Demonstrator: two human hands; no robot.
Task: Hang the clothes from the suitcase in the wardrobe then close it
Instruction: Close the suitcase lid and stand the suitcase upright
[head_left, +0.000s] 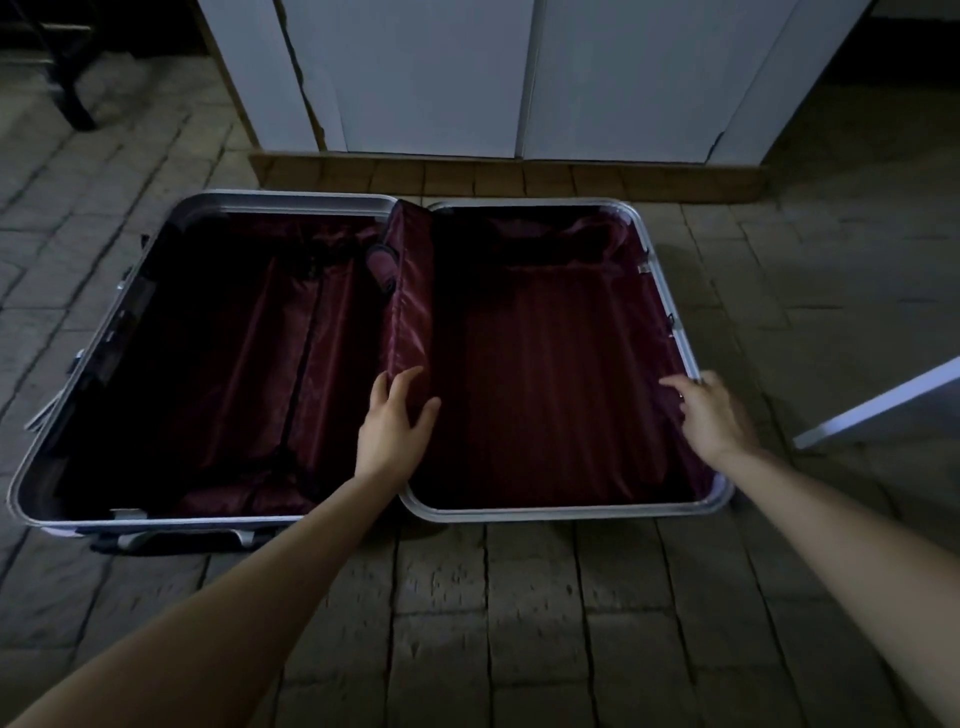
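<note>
Left hand (397, 415) on suitcase (467, 514) hinge, dim lining, right hand (709, 410) at rim

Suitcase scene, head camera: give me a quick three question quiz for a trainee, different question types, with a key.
1. True or false: the suitcase lies shut on the floor.
2. Which hand rests on the fabric divider between the two halves? A) left hand B) right hand
3. Fill in: the lining inside is dark ____.

Key:
1. False; it lies open, both halves flat, no clothes visible inside.
2. A; the right hand reaches toward the right half's outer rim.
3. Red.
</note>
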